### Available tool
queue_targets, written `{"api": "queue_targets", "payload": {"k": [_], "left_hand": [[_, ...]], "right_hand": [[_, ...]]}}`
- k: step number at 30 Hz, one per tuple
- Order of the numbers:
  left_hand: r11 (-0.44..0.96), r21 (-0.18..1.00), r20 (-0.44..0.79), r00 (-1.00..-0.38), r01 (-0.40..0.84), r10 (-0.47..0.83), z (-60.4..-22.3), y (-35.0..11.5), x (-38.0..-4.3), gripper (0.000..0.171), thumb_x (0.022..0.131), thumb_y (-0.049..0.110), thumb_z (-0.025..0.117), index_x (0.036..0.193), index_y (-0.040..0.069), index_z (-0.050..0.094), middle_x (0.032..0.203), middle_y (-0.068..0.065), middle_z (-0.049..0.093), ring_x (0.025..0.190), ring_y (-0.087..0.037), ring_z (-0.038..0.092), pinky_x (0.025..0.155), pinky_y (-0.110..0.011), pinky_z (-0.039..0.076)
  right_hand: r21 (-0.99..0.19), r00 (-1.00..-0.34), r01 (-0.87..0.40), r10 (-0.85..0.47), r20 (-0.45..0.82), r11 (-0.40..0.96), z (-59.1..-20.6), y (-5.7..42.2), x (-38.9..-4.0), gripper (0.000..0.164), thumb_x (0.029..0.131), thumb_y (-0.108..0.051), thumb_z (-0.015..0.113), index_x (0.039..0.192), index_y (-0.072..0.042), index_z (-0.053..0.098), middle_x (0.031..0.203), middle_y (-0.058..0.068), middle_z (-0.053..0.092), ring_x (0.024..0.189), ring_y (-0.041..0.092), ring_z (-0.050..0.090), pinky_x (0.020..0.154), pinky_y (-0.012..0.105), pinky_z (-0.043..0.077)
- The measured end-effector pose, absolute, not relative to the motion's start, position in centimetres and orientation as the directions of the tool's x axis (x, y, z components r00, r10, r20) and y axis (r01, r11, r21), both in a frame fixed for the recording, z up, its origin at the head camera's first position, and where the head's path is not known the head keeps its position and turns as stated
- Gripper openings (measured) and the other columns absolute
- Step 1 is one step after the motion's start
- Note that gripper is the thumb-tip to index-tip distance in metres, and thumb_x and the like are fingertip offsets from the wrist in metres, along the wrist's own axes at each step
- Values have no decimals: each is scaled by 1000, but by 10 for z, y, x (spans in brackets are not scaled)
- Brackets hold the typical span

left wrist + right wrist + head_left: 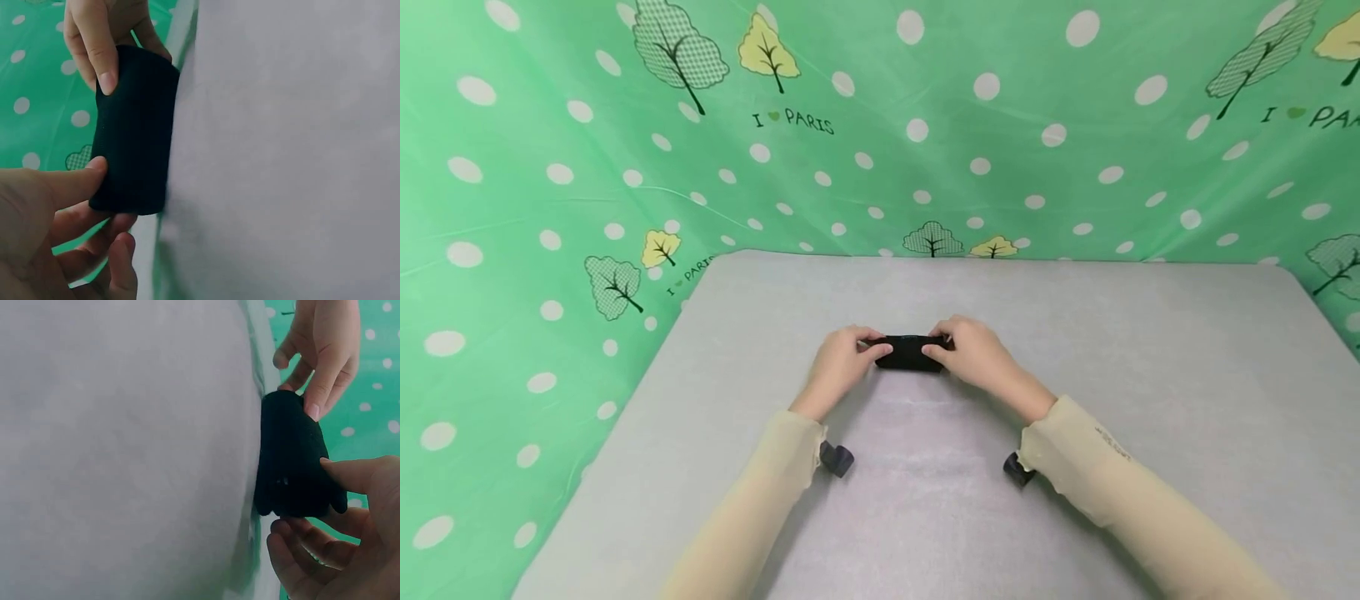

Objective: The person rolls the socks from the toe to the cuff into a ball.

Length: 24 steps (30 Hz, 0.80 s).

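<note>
A black oblong roll (909,353), soft-looking like rolled or folded fabric, lies crosswise between both hands near the middle of the table. My left hand (842,358) pinches its left end, thumb on the near face and fingers behind. On the right end, my right hand (976,354) has a similar pinch, its thumb over the near face. The left wrist view shows the smooth broad face of the roll (134,134). In the right wrist view, small flaps stick out at the near end of the roll (294,456). Its far side is hidden.
A grey-white table covering (1150,375) spreads under the hands. Behind and to the left hangs a green curtain (850,108) with white dots and printed trees. A small black device sits at the left cuff (837,459) and another at the right cuff (1018,470).
</note>
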<state>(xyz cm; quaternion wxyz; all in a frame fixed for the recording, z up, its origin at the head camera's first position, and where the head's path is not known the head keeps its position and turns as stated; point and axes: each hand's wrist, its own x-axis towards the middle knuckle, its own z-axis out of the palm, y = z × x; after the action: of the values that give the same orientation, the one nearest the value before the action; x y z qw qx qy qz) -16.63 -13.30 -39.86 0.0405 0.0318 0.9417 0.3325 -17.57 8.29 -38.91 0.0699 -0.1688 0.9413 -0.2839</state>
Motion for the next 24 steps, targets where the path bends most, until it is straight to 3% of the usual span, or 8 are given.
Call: {"api": "queue_targets", "payload": {"k": [3,6,9,12,17,24], "left_hand": [[798,603,-95,-993,1,73,-394,-133,-173,31,92,35,71,111,11,74,110,-7,75,92,-21,67,75,-32,53],[827,561,-67,-994,35,88,-389,-130,-176,29,91,35,72,110,14,73,109,-6,72,95,-21,64,82,-35,52],[877,441,50,-981,191,188,-384,-125,-173,24,91,28,73,113,18,70,114,-4,66,105,-24,61,93,-38,50],[898,244,150,-929,365,337,-379,-119,-166,28,89,22,75,117,20,68,120,-1,62,113,-23,58,99,-40,48],[888,0,143,-878,461,456,-376,-108,-156,37,86,22,79,121,18,66,120,0,65,108,-22,64,93,-38,53],[884,-189,53,-895,427,444,-371,-86,-163,19,94,10,65,109,16,75,102,-3,73,85,-23,72,71,-36,60]], "right_hand": [[-585,-938,-226,-335,-84,779,-387,82,-184,38,96,-32,65,116,-1,71,119,18,69,109,33,64,96,49,51],[-597,-937,-188,-325,-131,780,-386,83,-191,39,96,-32,65,115,1,72,119,19,70,108,33,65,95,48,51],[-594,-926,-182,-340,-164,784,-385,84,-197,34,96,-31,66,111,-1,73,114,18,72,98,28,66,89,44,52],[-601,-914,-175,-355,-194,779,-384,85,-201,31,96,-29,65,107,-2,74,104,15,73,83,22,63,77,37,51],[-650,-911,-102,-334,-244,753,-384,86,-204,30,96,-31,65,103,-2,72,84,9,68,64,15,55,58,26,44],[-738,-939,-10,-261,-225,674,-385,89,-199,37,97,-29,64,120,-1,58,97,12,62,71,17,62,62,25,48]]}}
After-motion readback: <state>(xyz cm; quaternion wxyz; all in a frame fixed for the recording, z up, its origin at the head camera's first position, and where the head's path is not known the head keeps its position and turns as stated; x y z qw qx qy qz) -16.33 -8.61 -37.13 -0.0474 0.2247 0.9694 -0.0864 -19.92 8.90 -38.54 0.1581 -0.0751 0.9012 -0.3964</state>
